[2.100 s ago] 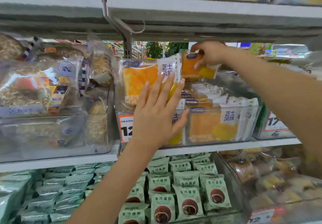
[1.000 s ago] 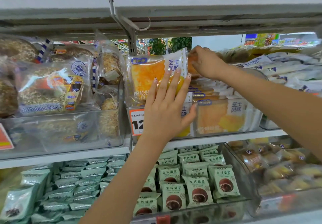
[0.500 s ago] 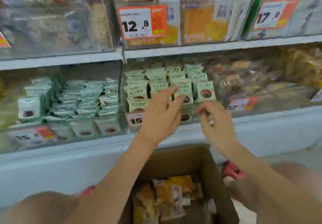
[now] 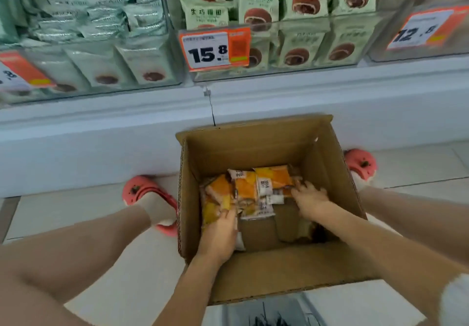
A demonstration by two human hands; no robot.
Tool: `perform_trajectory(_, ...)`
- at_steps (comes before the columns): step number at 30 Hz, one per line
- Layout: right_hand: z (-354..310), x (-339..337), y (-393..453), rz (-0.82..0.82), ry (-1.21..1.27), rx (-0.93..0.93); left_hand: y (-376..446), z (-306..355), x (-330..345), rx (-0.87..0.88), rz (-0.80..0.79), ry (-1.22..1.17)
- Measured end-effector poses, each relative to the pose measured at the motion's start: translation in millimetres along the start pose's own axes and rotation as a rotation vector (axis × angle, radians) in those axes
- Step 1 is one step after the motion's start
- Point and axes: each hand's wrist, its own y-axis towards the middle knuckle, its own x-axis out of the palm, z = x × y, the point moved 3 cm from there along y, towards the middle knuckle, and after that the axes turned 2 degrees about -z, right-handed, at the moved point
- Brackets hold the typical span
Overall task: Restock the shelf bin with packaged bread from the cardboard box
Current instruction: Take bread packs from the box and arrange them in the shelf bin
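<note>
An open cardboard box (image 4: pixel 253 145) stands on the floor against the shelf base. Several orange-and-yellow packaged breads (image 4: pixel 250 188) lie in a heap on its bottom. Both of my hands reach down into the box. My left hand (image 4: pixel 220 231) is at the left of the heap, and its fingers curl round a yellow bread packet (image 4: pixel 212 210). My right hand (image 4: pixel 311 198) lies at the heap's right edge, its spread fingers touching the packets. The bin with the orange breads is out of view above.
Above the box, clear bins hold green bun packets (image 4: pixel 256 3), with a 15.8 price tag (image 4: pixel 214 50) in front. Silver-green packets (image 4: pixel 96 13) fill the bin to the left. My feet in pink clogs (image 4: pixel 142 189) flank the box on the tiled floor.
My view dropped from the upper shelf to the floor. Both hands left the orange bread bin, came down past the lower shelf and went into the cardboard box.
</note>
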Motion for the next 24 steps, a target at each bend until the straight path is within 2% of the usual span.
perform_trajectory(2,4,22,17,-0.068,-0.281,-0.089,-3,-4,17,-0.009,-0.076,-0.02)
perform_trajectory(3,6,30,22,-0.132,-0.346,-0.106,-3,-6,22,-0.016,-0.103,-0.037)
perform_trajectory(6,13,53,40,-0.179,-0.386,-0.142,2,-8,27,-0.043,-0.095,-0.059)
perform_trajectory(12,6,62,35,-0.075,-0.527,-0.354,10,-7,31,-0.022,-0.106,-0.024)
perform_trajectory(14,2,50,30,-0.004,-0.46,-0.411,11,-9,33,-0.047,-0.087,-0.091)
perform_trajectory(16,-4,34,25,0.135,-0.278,-0.437,13,-11,35,-0.141,-0.081,-0.319)
perform_trajectory(18,-8,19,18,0.245,0.076,-0.401,13,-11,34,-0.275,-0.109,-0.725)
perform_trajectory(19,-9,12,14,0.225,0.342,-0.368,12,-9,30,-0.326,-0.147,-0.933)
perform_trajectory(21,-14,-2,-1,0.039,0.906,-0.37,11,-7,23,-0.38,-0.234,-1.287)
perform_trajectory(22,-19,-10,-12,-0.047,1.115,-0.393,9,-6,18,-0.379,-0.284,-1.436)
perform_trajectory(24,-27,-19,-30,-0.123,1.369,-0.419,6,1,7,-0.318,-0.402,-1.633)
